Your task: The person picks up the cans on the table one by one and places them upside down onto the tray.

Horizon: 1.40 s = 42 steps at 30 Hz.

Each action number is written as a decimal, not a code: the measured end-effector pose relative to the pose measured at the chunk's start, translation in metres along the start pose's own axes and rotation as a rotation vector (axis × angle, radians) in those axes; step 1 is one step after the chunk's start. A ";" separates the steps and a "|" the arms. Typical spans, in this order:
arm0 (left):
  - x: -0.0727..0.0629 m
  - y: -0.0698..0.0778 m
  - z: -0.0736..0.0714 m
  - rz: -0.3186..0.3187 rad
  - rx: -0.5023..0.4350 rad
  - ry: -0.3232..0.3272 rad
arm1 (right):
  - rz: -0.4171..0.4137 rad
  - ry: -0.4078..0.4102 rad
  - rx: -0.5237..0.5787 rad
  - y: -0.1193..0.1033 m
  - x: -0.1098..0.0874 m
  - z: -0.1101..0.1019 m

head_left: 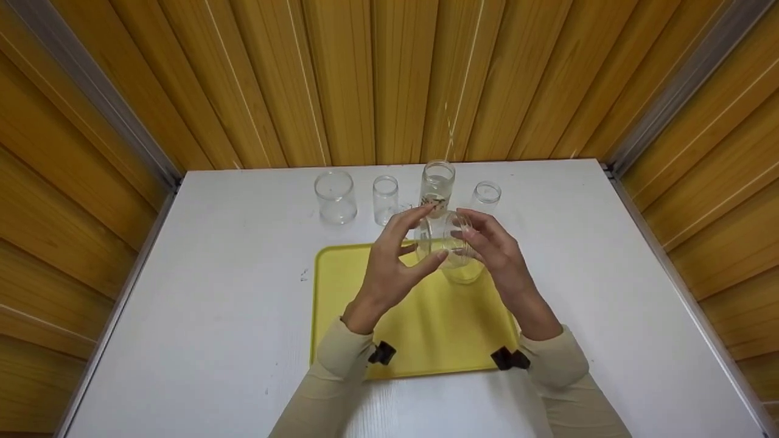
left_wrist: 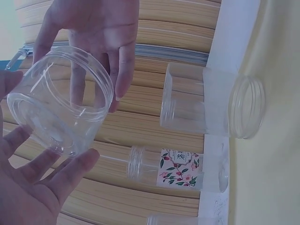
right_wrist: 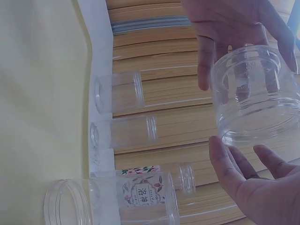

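Note:
A clear, wide-mouthed plastic jar (head_left: 438, 236) lies on its side in the air over the yellow tray (head_left: 365, 328), between both hands. My left hand (head_left: 389, 261) holds its base end, thumb below and fingers above. At the mouth end, my right hand (head_left: 502, 261) has its thumb and fingers round the threaded rim. The left wrist view looks into the held jar (left_wrist: 47, 126), which shows nothing inside. Under it, a second clear jar (left_wrist: 187, 98) stands mouth down on the tray; the hands partly hide it in the head view.
Along the back of the white table (head_left: 231, 292) stand a wide clear jar (head_left: 336, 201), a narrow one (head_left: 385, 201), a taller jar with a floral label (left_wrist: 180, 168) and a small jar (head_left: 487, 193). Wood-patterned panels (head_left: 401, 79) rise behind and at both sides.

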<state>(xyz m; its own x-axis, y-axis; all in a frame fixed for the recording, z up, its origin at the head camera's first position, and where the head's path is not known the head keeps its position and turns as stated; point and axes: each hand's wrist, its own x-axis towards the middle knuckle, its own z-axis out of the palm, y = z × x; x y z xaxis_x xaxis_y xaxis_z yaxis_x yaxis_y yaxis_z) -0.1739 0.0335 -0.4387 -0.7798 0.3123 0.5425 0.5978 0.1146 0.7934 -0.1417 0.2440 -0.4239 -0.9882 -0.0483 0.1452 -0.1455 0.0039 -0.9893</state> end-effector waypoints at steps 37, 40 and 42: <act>-0.004 -0.008 -0.019 0.005 0.179 0.066 | -0.056 0.203 -0.446 0.002 0.013 -0.056; -0.004 -0.008 -0.021 0.010 0.190 0.066 | -0.063 0.211 -0.499 0.007 0.014 -0.060; -0.004 -0.008 -0.021 0.009 0.197 0.066 | -0.059 0.217 -0.526 0.009 0.015 -0.062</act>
<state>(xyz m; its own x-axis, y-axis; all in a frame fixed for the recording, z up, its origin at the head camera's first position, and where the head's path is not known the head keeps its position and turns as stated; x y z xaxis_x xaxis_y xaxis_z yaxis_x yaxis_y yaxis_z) -0.1800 0.0111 -0.4415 -0.7808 0.2525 0.5714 0.6246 0.2965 0.7225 -0.1604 0.3048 -0.4297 -0.9568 0.1423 0.2535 -0.1496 0.5066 -0.8491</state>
